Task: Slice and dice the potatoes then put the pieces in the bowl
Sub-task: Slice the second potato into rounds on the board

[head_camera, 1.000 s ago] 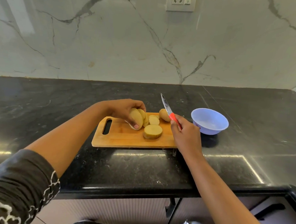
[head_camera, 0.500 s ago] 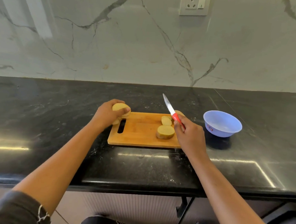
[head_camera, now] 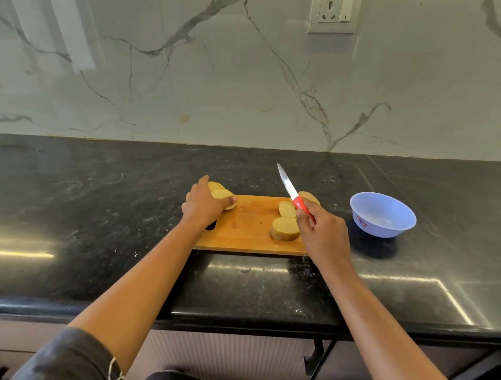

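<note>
A wooden cutting board [head_camera: 247,233] lies on the black counter. My left hand [head_camera: 203,204] holds potato slices [head_camera: 221,192] at the board's far left corner, over its handle slot. My right hand [head_camera: 321,237] grips a red-handled knife [head_camera: 294,193], blade pointing up and away over the board's right end. A thick potato piece [head_camera: 285,228] and a thinner slice [head_camera: 287,209] lie on the board just left of that hand. A whole potato [head_camera: 310,197] peeks out behind the knife handle. The pale blue bowl [head_camera: 383,214] stands right of the board and looks empty.
The black stone counter [head_camera: 97,211] runs the full width, its front edge near my body. A marble backsplash rises behind it with a wall socket [head_camera: 334,12] at the upper right. Cabinet fronts show below the counter.
My left hand carried the potato slices from the board's middle to its far left corner. The right hand kept the knife raised in much the same place. The view shifted left.
</note>
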Demonstrator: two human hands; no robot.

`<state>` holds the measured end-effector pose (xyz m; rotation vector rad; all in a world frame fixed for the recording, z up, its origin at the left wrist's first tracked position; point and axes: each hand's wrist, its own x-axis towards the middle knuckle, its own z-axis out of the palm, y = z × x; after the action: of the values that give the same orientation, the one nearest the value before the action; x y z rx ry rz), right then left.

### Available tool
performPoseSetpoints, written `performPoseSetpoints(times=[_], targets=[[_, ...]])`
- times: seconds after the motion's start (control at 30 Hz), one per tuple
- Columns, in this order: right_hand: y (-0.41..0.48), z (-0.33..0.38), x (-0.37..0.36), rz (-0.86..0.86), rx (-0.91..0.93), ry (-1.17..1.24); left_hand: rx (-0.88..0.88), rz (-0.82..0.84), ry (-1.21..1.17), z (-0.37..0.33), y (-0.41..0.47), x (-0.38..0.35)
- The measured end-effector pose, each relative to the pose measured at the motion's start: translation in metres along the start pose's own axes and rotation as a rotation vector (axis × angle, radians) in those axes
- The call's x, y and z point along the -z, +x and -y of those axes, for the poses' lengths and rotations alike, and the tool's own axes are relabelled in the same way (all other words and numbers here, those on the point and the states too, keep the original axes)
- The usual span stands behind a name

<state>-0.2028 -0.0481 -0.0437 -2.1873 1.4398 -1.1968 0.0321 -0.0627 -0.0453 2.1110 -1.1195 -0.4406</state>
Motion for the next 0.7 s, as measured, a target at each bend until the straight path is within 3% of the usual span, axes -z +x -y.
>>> performPoseSetpoints(times=[0.5, 0.7], targets=[[-0.002, -0.008, 0.001, -0.016, -0.024, 0.035, -0.025, 0.208, -0.12, 0.011, -0.003, 0.016], [-0.001, -0.009, 0.0, -0.022, -0.027, 0.044, -0.035, 0.169, -0.121, 0.011, 0.0, 0.014]])
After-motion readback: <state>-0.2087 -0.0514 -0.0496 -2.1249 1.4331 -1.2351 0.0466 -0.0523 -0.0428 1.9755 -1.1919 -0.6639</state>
